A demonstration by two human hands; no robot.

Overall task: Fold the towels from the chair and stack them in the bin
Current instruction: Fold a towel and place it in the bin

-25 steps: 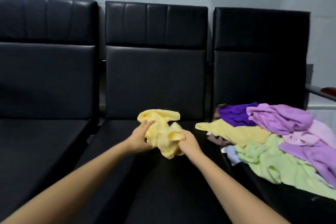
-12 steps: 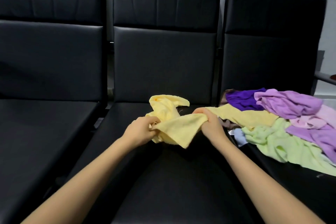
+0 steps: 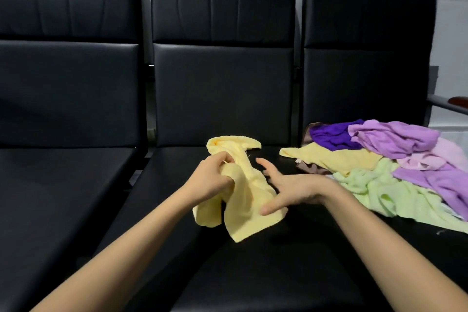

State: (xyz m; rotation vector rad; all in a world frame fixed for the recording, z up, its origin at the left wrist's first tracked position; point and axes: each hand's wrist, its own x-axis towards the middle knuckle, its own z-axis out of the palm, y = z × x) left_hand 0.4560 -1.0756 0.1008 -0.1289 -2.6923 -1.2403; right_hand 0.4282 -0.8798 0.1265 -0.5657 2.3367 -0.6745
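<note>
Only one view here, from my head cam. The nearest thing to a container is the right chair: its seat carries the unfolded pile, a dark purple towel at the back, a lilac towel over it, a pink one beside that, a green towel spread along the front, and a second yellow one poking out toward the middle chair. A bit of brown cloth sits under that one.

The surface is a row of three black padded chairs. The left chair and middle chair are joined side by side with the right one. There's a pale wall behind and a grey armrest at the far right.

Now the grip. My left hand is clenched round the yellow towel, fingers curled into the bunched middle of it. The towel is over the middle chair's seat, with one end flopped up behind my knuckles and the rest hanging in two loose flaps. Can't tell if the lowest corner touches the seat. My right hand is let go, fingers straight and spread wide, thumb lying against the towel's lower flap but not pinching it.
</note>
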